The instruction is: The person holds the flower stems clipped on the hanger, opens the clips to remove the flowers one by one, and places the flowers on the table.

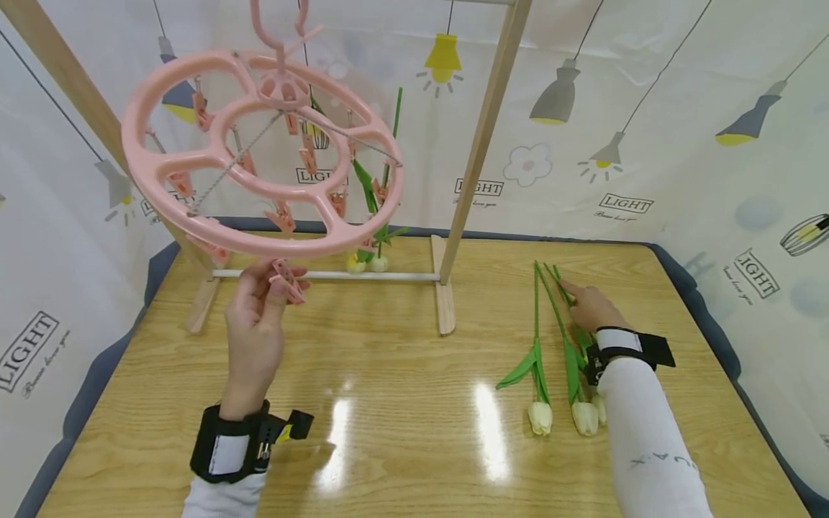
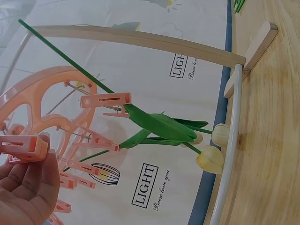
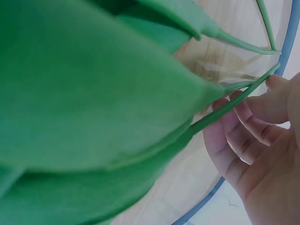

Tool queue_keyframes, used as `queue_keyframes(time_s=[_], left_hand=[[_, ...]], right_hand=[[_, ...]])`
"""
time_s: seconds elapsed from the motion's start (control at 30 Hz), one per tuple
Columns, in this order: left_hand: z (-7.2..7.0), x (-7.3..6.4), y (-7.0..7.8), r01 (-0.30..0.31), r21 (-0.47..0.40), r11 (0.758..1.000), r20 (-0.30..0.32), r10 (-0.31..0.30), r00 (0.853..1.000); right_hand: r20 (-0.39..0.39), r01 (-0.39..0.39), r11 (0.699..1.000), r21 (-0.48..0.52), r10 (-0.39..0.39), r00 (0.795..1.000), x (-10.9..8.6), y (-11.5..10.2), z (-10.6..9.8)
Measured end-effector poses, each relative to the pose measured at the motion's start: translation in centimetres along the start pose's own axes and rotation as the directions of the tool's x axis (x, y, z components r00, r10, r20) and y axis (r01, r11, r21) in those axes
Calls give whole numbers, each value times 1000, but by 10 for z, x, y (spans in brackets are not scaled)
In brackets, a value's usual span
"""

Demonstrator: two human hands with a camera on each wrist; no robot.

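My left hand (image 1: 255, 316) pinches a pink clothespin (image 1: 287, 282) between thumb and fingertips, below the near rim of a round pink clip hanger (image 1: 272, 248). The same clothespin (image 2: 28, 146) is at the left edge of the left wrist view. At the right of the table my right hand (image 1: 594, 309) has its fingers curled at the upper stem of a white artificial tulip (image 1: 599, 409). In the right wrist view the fingertips (image 3: 234, 101) are right at the green stem (image 3: 234, 101). Two more white tulips, a middle one (image 1: 585, 417) and a left one (image 1: 540, 417), lie beside it.
The hanger hangs by a hook from a wooden frame (image 1: 482, 144) with a white lower bar (image 1: 363, 276). Other clothespins (image 1: 307, 155) dangle from it. Tulips with pale heads (image 2: 210, 159) hang upside down at its back right. A printed cloth (image 1: 518, 201) stands behind the table (image 1: 388, 360).
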State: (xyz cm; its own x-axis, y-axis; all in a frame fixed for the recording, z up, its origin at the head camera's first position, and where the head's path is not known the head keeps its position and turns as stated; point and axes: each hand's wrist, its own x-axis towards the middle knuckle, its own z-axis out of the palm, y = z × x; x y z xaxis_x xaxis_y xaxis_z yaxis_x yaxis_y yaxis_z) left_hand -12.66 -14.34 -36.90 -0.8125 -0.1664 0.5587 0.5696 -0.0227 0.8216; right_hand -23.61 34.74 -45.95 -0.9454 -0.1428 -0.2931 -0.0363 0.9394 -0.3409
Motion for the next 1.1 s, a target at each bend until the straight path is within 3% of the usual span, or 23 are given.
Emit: queue_keyframes(time_s=[0.23,0.47,0.57,0.67,0.8,0.9,1.0,1.1], left_hand=[[0,-1,1,-9,4,1000,14,9,1000],[0,-2,1,-12,6,1000,4,12,1000],[0,-2,2,-16,2,1000,8,16,1000],[0,-1,3,-17,2,1000,10,17,1000],[1,-1,5,-20,5,1000,8,20,1000],[2,-2,6,-18,-3,1000,4,18,1000],[3,-2,8,-13,0,1000,-2,13,1000],[3,-2,10,-15,-9,1000,1,15,1000]], right_hand=[[35,-39,999,14,39,999,1,1,-1],[58,-13,1000,-21,15,998,-2,-5,-7],[21,-1,999,-54,2,1000,-3,-7,-10],[-79,20,996,-92,-27,996,-4,-9,-13],[-231,55,991,-120,-82,969,-4,-18,-15],[-317,107,984,-145,-148,937,-3,-27,-12],[-331,174,969,-174,-224,917,1,-39,-8],[-281,250,949,-191,-297,912,5,-57,-7]])
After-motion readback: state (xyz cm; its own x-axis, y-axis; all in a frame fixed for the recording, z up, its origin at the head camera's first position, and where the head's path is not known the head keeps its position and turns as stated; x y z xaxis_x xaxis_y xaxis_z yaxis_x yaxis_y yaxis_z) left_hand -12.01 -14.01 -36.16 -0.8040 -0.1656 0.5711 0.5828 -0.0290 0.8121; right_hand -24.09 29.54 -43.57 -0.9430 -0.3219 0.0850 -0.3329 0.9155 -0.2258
